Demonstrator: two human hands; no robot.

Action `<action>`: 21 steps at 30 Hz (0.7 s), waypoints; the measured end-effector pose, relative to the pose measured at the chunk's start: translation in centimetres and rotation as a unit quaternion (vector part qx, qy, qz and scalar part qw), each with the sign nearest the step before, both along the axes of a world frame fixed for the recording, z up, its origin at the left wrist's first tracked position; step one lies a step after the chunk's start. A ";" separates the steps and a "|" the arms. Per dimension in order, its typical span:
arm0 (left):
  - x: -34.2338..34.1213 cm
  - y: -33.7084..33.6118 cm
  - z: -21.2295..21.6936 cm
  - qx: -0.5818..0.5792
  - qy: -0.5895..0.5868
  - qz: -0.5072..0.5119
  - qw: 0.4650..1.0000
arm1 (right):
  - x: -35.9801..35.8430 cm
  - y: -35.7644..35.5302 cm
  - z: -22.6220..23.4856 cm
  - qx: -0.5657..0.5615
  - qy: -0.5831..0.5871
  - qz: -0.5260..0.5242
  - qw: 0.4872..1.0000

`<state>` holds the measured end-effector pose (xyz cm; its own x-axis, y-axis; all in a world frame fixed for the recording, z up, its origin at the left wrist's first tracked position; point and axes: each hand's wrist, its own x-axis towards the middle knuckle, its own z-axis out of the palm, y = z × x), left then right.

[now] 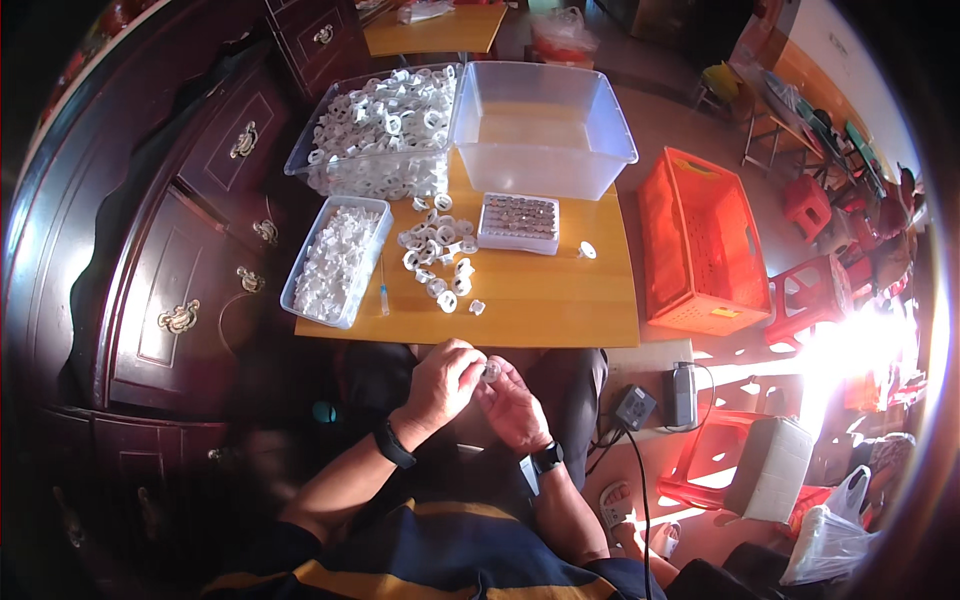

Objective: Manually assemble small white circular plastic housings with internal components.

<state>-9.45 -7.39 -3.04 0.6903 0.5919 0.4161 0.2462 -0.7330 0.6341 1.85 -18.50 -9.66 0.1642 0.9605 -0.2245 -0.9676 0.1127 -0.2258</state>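
Just off the table's front edge, above my lap, both hands meet around a small round whitish part (490,372). My left hand (440,384) pinches it from the left with thumb and fingertips. My right hand (514,408) grips it from the right, palm partly turned up. Fingers cover much of the part, so its details are unclear. On the table ahead lies a loose pile of white ring-shaped plastic parts (446,236), with a small white piece (477,307) closest to my hands. A thin blue-and-clear tool (384,290) rests left of the pile.
A clear bin (375,158) heaped with white rings stands at the back left, beside an empty clear bin (545,165). A shallow tub (350,318) holds small white pieces. A white tray (518,243) has rows of metallic parts. An orange crate (700,240) stands right of the table (560,310).
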 end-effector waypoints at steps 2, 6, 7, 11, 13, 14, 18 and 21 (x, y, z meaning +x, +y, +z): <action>0.2 -0.4 0.0 0.039 -0.006 0.011 0.999 | -0.1 0.0 0.0 -0.006 -0.006 0.001 1.000; 0.3 -0.4 0.0 0.061 -0.018 0.005 0.998 | -0.2 0.0 -0.5 -0.006 -0.020 0.002 1.000; 0.3 -0.4 0.0 0.081 -0.009 -0.007 0.997 | -0.2 -0.1 -0.7 -0.007 -0.020 0.003 1.000; 0.2 -0.4 0.1 0.128 0.002 -0.028 0.991 | -0.1 -0.1 -1.0 -0.024 -0.048 0.000 0.999; 0.1 -0.1 -0.2 0.131 0.006 -0.040 0.990 | -0.2 -0.2 -0.9 -0.034 -0.052 -0.001 0.998; 0.0 -0.1 -0.3 0.134 0.010 -0.054 0.989 | -0.3 -0.2 -0.8 -0.040 -0.065 -0.010 0.997; -0.2 0.1 0.0 0.079 0.024 -0.056 0.995 | -0.4 -0.3 -0.8 -0.020 -0.093 -0.019 0.995; -0.2 0.5 -0.5 -0.109 -0.003 -0.022 0.994 | -0.3 0.0 0.1 -0.031 -0.168 -0.020 0.985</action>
